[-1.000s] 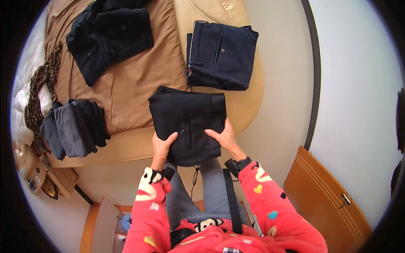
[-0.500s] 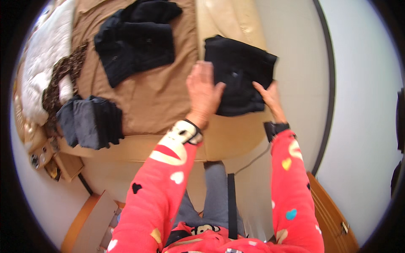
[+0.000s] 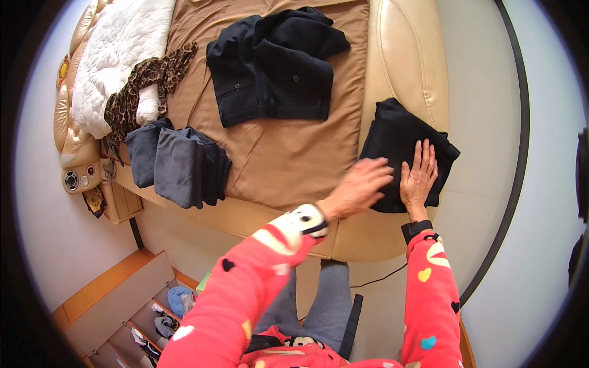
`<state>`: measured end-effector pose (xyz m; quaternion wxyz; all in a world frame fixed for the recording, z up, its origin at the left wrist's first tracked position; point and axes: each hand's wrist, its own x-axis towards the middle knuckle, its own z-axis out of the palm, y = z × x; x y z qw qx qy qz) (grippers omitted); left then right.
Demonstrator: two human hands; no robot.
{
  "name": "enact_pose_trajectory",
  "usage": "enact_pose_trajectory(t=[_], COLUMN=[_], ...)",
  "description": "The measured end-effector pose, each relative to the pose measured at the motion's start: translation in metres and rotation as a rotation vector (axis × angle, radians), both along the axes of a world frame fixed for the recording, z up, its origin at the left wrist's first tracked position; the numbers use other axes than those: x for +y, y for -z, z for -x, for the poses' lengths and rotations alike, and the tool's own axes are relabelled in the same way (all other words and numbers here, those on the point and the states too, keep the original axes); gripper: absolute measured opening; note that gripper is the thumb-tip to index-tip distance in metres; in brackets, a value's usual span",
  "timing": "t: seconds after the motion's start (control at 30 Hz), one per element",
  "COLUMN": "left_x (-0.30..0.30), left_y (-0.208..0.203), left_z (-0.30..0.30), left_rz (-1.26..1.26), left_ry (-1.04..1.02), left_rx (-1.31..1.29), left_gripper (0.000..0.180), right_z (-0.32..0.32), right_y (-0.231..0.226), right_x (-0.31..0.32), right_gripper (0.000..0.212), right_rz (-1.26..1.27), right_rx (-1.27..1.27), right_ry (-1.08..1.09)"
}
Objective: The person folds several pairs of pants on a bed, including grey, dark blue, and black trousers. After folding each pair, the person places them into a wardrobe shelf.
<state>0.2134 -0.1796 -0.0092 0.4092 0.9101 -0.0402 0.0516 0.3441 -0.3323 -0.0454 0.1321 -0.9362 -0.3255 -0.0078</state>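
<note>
A folded black garment [image 3: 402,126] lies at the right on the padded cream edge of the bed, its corner jutting past the rim. My right hand [image 3: 419,175] rests flat on it, fingers stretched out and holding nothing. Slightly smeared by motion, my left hand [image 3: 363,184] is over the garment's near left side with fingers apart; whether it touches the cloth I cannot tell. Black trousers [image 3: 270,80], with buttoned pockets showing, lie loosely folded on the brown sheet [image 3: 288,159]. Folded dark grey clothes [image 3: 181,165] are stacked at the bed's near left.
A leopard-print cloth [image 3: 144,86] and a white quilt [image 3: 116,61] lie at the far left. The bed's cream padded border [image 3: 417,49] runs along the right. Below left stands an open drawer [image 3: 141,313] with clothes in it. A cable [image 3: 380,280] trails on the floor.
The view has shifted, so the bed things appear further right. My right hand has gone from the garment's edge to flat on top; my left hand has come over its near left side.
</note>
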Motion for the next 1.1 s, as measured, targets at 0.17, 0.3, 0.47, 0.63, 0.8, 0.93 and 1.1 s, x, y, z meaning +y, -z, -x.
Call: enact_pose_trajectory(t=[0.17, 0.3, 0.47, 0.63, 0.8, 0.93, 1.1], left_x=[0.165, 0.248, 0.294, 0.319, 0.244, 0.164, 0.085], left_y=[0.006, 0.047, 0.076, 0.04, -0.062, -0.123, -0.157], left_z=[0.049, 0.057, 0.052, 0.043, 0.099, 0.171, 0.252], left_rz=[-0.612, -0.804, -0.9, -0.678, -0.316, -0.07, 0.168], left_ry=[-0.788, -0.73, -0.607, -0.539, -0.476, -0.324, -0.255], left_rx=[0.093, 0.398, 0.408, 0.205, 0.05, 0.141, 0.273], left_gripper=[0.073, 0.087, 0.084, 0.052, 0.083, 0.085, 0.077], right_z=[0.003, 0.003, 0.002, 0.003, -0.001, 0.007, 0.079], right_y=[-0.003, -0.003, 0.004, 0.001, -0.003, -0.018, -0.057], right_x=[0.009, 0.015, 0.013, 0.016, 0.018, 0.024, 0.032], right_gripper=[0.065, 0.063, 0.063, 0.065, 0.067, 0.067, 0.024], right_rz=[0.194, 0.161, 0.265, 0.317, 0.331, 0.353, -0.253], right_rx=[-0.087, -0.147, -0.125, -0.127, -0.142, -0.122, 0.306], right_ry=[0.018, 0.003, 0.016, 0.02, 0.02, 0.044, -0.123])
